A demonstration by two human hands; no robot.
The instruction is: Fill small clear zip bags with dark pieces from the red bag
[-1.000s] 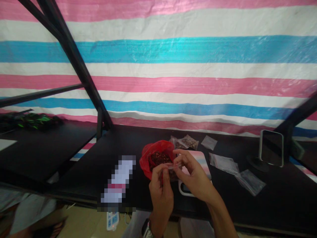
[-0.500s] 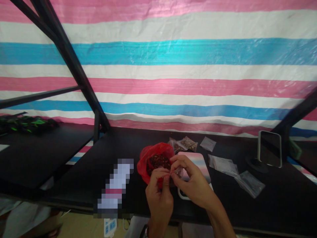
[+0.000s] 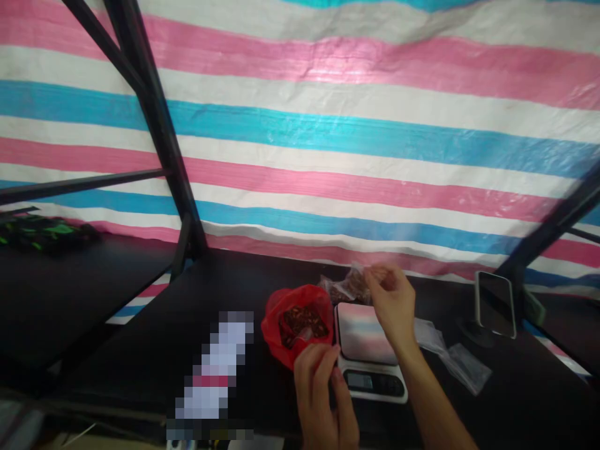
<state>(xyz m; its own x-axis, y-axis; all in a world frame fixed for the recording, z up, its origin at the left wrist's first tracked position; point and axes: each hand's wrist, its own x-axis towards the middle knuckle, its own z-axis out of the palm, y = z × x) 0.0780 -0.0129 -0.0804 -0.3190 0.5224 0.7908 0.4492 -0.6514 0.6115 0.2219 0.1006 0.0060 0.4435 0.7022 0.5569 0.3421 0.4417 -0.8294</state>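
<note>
My right hand (image 3: 392, 303) reaches over the back of a digital kitchen scale (image 3: 368, 331). Its fingertips are drawn together beside small clear bags of brown dried bits (image 3: 357, 284); whether they pinch a bag is hard to make out. Low in front of the scale, my left hand (image 3: 325, 397) has loosely bent, parted fingers and holds nothing visible. Just beyond it stands an open red plastic bag (image 3: 276, 325) with reddish-brown dried flakes (image 3: 304, 319) inside. Something clear, perhaps plastic, lies on the flakes. The scale's display (image 3: 360, 380) is too small to read.
Flat clear bags (image 3: 466, 369) lie right of the scale on the black table (image 3: 234, 275). A phone on a stand (image 3: 495, 304) is farther right. A blurred-out pale object (image 3: 215, 369) lies left. Black frame bars (image 3: 159, 125) and a striped sheet (image 3: 328, 137) rise behind.
My hands have come apart from their pinch over the red bag. The right hand moved back and right to the small bags; the left dropped toward me and opened. The scale's display is now uncovered.
</note>
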